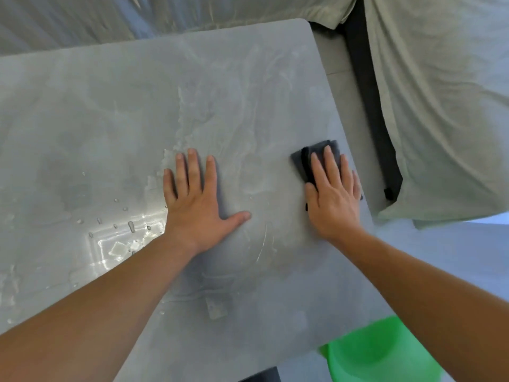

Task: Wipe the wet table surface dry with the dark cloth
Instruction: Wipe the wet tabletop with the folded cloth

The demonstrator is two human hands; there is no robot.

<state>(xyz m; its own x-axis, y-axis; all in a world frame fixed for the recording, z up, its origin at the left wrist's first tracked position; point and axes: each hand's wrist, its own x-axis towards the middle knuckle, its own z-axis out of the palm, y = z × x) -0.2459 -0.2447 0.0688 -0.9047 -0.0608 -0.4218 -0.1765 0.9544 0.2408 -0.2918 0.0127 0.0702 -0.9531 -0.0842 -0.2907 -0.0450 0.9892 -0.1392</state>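
Observation:
The grey table [115, 111] fills most of the view, streaked with smeared water. Droplets and a shiny puddle [121, 232] lie at its left side. A folded dark cloth [304, 161] lies flat near the table's right edge. My right hand [334, 197] presses on the cloth with straight fingers, covering most of it. My left hand [198, 199] rests flat on the bare tabletop to the left of the cloth, fingers spread and thumb pointing right.
Pale green fabric [446, 106] drapes over furniture past the table's right edge, with a dark strap [369, 106] beside it. A green plastic container [380, 354] stands below the table's near right corner. Grey fabric [82, 20] lies beyond the far edge.

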